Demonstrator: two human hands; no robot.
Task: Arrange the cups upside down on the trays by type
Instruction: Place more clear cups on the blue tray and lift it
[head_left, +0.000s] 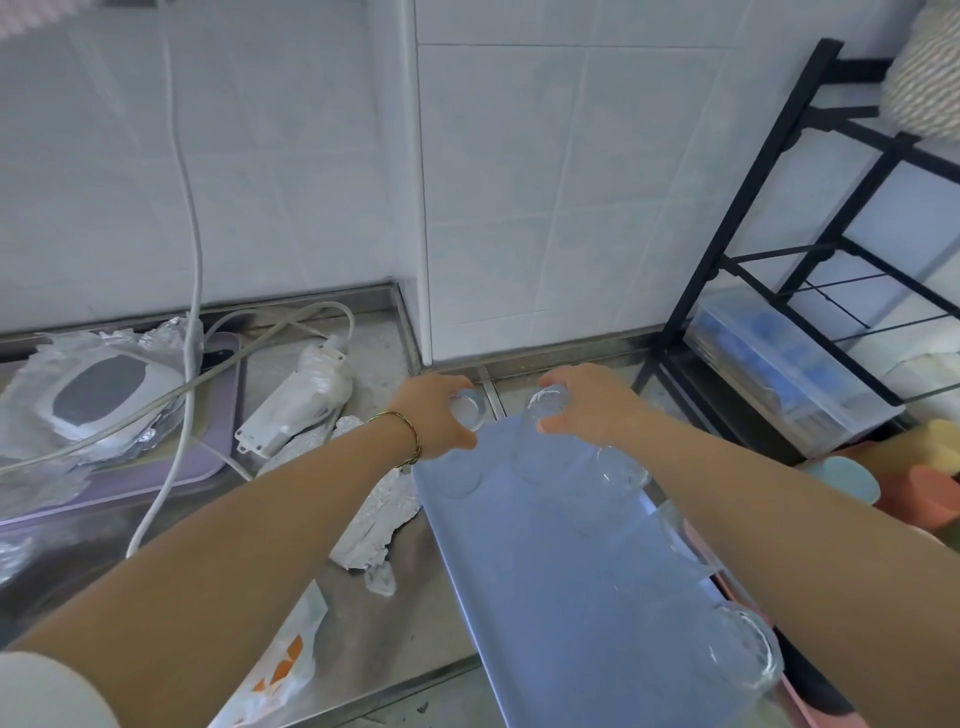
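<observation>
A blue tray (545, 597) lies on the steel counter, running from the wall toward me. My left hand (431, 415) grips a clear glass cup (469, 407) turned base up at the tray's far left corner. My right hand (587, 402) holds a second clear glass cup (543, 402), also base up, at the tray's far end. More clear glasses (621, 467) stand upside down along the tray's right side, one (748, 649) near the front. Coloured plastic cups, a light blue one (844, 478) and a pink one (919, 499), sit to the right, partly hidden by my right arm.
A black wire rack (769, 171) stands at the right with a clear plastic box (779, 379) on its bottom shelf. Left of the tray lie crumpled foil (374, 525), a power strip (296, 400) with cables, and a purple tray (208, 457) holding a foil-wrapped appliance. A pink tray edge (795, 696) shows under the blue tray.
</observation>
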